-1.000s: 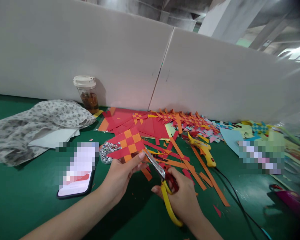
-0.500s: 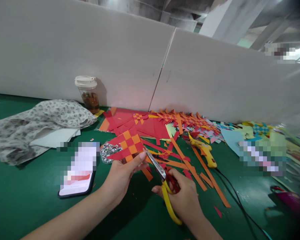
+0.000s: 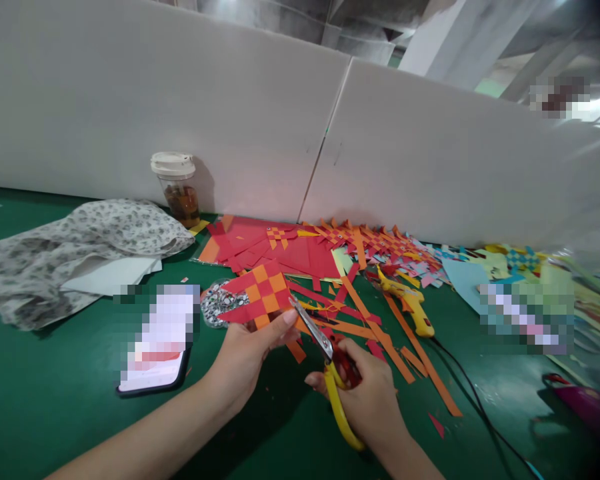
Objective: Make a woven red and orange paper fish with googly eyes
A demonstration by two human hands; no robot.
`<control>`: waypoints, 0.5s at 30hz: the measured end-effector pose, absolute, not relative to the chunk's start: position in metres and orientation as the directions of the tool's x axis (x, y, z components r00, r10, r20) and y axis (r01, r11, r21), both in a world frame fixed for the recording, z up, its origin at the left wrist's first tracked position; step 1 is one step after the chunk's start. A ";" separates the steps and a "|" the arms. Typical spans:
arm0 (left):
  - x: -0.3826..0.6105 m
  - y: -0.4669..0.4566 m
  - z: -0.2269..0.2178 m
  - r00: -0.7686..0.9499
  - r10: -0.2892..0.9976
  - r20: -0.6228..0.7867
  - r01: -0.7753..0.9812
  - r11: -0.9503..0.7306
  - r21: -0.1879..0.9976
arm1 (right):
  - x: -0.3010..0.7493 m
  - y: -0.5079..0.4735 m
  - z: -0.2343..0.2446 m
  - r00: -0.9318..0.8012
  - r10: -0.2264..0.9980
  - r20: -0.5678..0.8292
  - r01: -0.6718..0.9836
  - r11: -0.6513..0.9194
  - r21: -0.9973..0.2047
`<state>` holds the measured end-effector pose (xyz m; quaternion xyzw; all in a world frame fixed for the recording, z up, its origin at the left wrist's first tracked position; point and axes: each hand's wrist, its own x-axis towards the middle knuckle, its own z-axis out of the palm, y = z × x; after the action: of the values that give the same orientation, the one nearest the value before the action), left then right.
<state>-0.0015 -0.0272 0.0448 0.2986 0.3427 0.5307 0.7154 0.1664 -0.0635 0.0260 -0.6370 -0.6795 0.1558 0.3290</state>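
My left hand [image 3: 253,350] pinches a woven paper piece [image 3: 266,293], checkered in red and orange, with red points sticking out on its left. In my right hand [image 3: 367,383] is a pair of scissors [image 3: 336,393] with yellow and red handles. The scissor tips reach the right edge of the woven paper, close to my left thumb. Partly behind the paper lies a round container of googly eyes [image 3: 220,307]. Orange paper strips [image 3: 363,300] and red offcuts are scattered just beyond my hands.
A phone [image 3: 160,340] lies at the left, near a patterned cloth [image 3: 85,247]. A lidded cup [image 3: 177,193] stands by the white partition [image 3: 230,120]. To the right are a yellow glue gun [image 3: 405,300] with a black cord, red paper sheets [image 3: 305,257] behind, and finished woven fish [image 3: 365,240].
The woven paper in my left hand has shifted slightly right and turned a little. The scissors and my right hand have barely moved.
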 end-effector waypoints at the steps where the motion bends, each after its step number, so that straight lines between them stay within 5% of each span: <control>1: -0.001 -0.028 0.044 0.203 0.963 -0.179 -0.551 0.263 0.792 | 0.166 -0.063 0.026 0.023 0.967 0.255 0.768 0.146 -0.623; 15: 0.001 -0.028 0.042 0.182 0.960 -0.212 -0.530 0.278 0.801 | 0.171 -0.065 0.020 0.013 0.967 0.254 0.786 0.147 -0.601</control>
<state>0.0010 -0.0285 0.0423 0.2936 0.3658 0.5244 0.7106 0.1707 -0.0652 0.0204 -0.6371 -0.6879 0.1431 0.3169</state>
